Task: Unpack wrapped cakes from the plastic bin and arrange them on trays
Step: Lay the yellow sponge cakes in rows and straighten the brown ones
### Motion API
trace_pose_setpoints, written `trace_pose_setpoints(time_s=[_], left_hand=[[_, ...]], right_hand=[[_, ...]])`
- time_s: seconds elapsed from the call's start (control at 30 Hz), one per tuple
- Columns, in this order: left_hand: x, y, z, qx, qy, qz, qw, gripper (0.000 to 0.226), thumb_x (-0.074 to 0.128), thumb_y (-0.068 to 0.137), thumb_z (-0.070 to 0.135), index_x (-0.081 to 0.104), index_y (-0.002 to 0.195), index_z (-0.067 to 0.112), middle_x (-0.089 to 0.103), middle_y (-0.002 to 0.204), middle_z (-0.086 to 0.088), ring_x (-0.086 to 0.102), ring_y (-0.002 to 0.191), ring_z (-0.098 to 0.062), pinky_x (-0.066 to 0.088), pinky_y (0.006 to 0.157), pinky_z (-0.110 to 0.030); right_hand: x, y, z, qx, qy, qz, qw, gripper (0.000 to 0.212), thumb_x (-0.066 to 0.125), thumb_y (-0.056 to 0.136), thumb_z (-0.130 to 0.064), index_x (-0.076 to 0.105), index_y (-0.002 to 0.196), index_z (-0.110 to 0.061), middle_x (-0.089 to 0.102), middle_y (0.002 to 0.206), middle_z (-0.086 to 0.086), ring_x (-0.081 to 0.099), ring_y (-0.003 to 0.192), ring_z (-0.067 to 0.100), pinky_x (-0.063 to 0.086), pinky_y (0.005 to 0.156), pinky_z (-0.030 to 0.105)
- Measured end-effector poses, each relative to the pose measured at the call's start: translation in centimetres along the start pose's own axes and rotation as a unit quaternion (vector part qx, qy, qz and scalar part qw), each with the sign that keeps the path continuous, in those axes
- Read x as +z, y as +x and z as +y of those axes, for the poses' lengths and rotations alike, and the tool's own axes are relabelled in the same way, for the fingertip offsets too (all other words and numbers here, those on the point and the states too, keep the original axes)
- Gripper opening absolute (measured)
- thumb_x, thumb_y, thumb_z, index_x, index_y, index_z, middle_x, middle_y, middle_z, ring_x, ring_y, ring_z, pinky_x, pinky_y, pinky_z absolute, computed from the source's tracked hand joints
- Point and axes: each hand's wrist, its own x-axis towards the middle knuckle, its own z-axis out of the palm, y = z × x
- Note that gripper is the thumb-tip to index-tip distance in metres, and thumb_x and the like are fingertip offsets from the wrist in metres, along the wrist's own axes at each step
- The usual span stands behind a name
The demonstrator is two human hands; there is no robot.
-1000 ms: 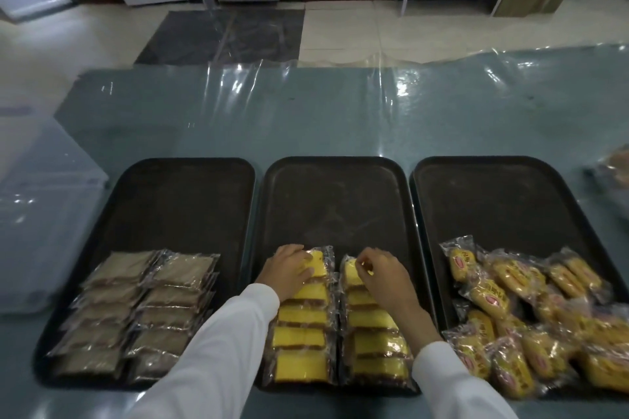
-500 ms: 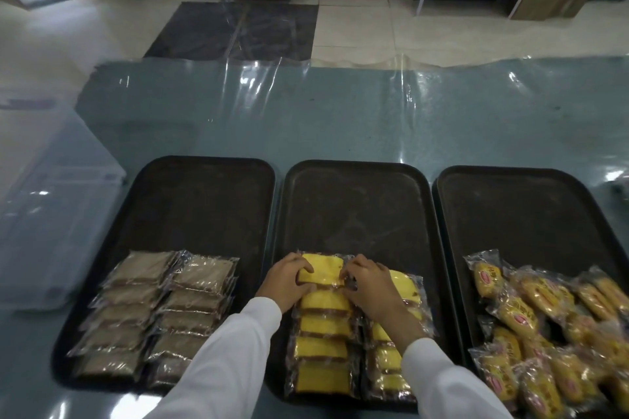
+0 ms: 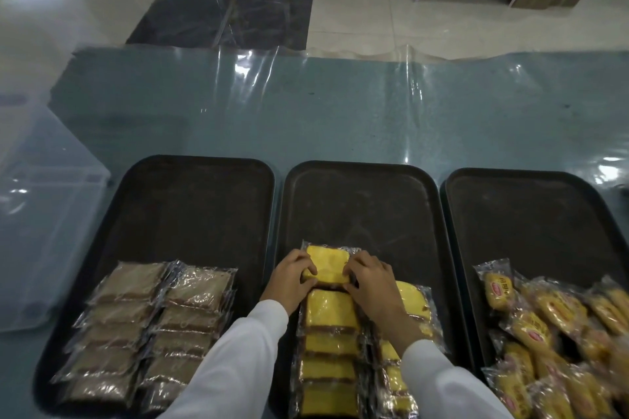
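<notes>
Three dark, round-cornered rectangular trays with raised rims lie side by side on a grey-green table (image 3: 340, 119) under a glossy, wrinkled clear plastic sheet (image 3: 258, 78). On the middle dark tray (image 3: 360, 201), the left hand (image 3: 289, 281) and the right hand (image 3: 371, 282) grip one yellow rectangular sponge cake in crinkled clear wrap (image 3: 327, 264) by its two short sides: the left fingers (image 3: 308, 265) curl over its left edge, the right fingers (image 3: 354, 265) over its right edge. This cake lies flat between the fingers at the far end of the left column of yellow wrapped cakes (image 3: 328, 350), which runs from just under the fingers back toward the wrists, each slice showing a brown crust band. A second column of yellow cakes (image 3: 408, 303) lies beneath and beside the right wrist, less even. Both arms wear smooth white sleeves (image 3: 235, 360).

Left of the left fingers, the left dark tray (image 3: 190, 201) bears two neat columns of flat brown wrapped cakes (image 3: 149, 326) in shiny film. Right of the right fingers, the right dark tray (image 3: 531, 214) holds a loose heap of oval yellow wrapped buns with red labels (image 3: 544, 333). A translucent plastic bin (image 3: 41, 214) stands at the far left, beyond the left tray.
</notes>
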Motion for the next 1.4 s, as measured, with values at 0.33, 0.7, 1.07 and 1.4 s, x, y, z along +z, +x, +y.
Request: trace_pose_setpoints(time_s=[0.33,0.7,1.07,1.4], left_hand=[[-0.2,4.7,-1.4,0.021,0.006,0.034,0.999,0.010,0.076,0.091,0.020,0.072,0.100,0.021,0.051,0.135,0.010,0.055,0.122,-0.011,0.048,0.105,-0.030],[-1.7,11.5,-1.5,0.047,-0.010,0.059,0.997,0.020,0.079,0.088,0.015,0.076,0.108,0.012,0.056,0.143,0.000,0.055,0.129,-0.018,0.047,0.110,-0.035],[-2.9,17.4,-1.8,0.061,-0.007,0.079,0.995,0.021,0.076,0.091,0.013,0.075,0.112,0.014,0.056,0.145,0.000,0.054,0.132,-0.019,0.044,0.113,-0.036],[-3.5,18.0,-1.0,0.050,0.001,0.078,0.996,0.022,0.073,0.093,0.015,0.074,0.115,0.017,0.055,0.146,0.001,0.048,0.137,-0.018,0.039,0.115,-0.035]], right_hand=[[-0.1,4.6,1.0,0.004,-0.004,0.051,0.999,0.026,0.076,0.090,-0.029,0.066,0.114,-0.027,0.054,0.129,-0.005,0.054,0.121,0.018,0.044,0.107,0.039],[-1.7,11.1,2.7,0.005,0.024,0.099,0.995,0.030,0.079,0.086,-0.025,0.068,0.114,-0.026,0.060,0.126,-0.005,0.058,0.118,0.018,0.047,0.102,0.042],[-2.0,16.4,3.5,0.013,0.047,0.138,0.989,0.037,0.076,0.090,-0.021,0.065,0.125,-0.024,0.059,0.137,-0.003,0.056,0.126,0.017,0.047,0.107,0.045],[-2.0,16.8,3.7,0.015,0.076,0.141,0.987,0.045,0.077,0.089,-0.022,0.064,0.131,-0.024,0.056,0.144,-0.005,0.055,0.132,0.018,0.044,0.111,0.044]])
